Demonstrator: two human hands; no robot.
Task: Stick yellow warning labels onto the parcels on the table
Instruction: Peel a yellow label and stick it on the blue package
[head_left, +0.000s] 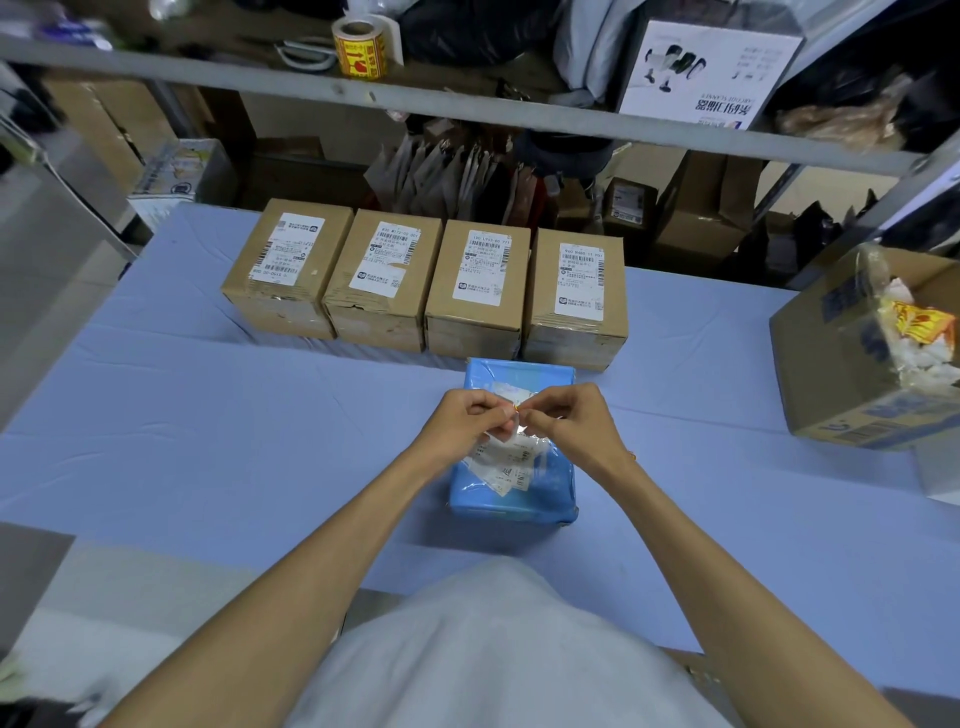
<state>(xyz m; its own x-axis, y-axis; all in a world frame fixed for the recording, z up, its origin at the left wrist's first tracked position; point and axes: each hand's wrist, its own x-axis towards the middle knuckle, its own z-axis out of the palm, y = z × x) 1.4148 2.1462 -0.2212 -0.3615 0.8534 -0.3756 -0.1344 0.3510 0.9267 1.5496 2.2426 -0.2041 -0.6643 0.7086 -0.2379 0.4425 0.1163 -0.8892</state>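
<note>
A blue plastic-wrapped parcel (519, 488) with a white shipping label lies on the blue table (208, 441) in front of me. Above it my left hand (470, 423) and my right hand (569, 418) meet, fingertips pinched together on a small yellow warning label (517, 409) with its whitish backing; most of the label is hidden by the fingers. Several brown cardboard parcels (475, 288) with white shipping labels stand in a row behind the blue parcel. A roll of yellow warning labels (359, 48) sits on the shelf above.
An open cardboard box (852, 364) holding crumpled backing scraps stands at the right table edge. A metal shelf rail (467, 111) crosses above the table's far side, with boxes and bags behind it. Scissors (304, 54) lie on the shelf beside the roll.
</note>
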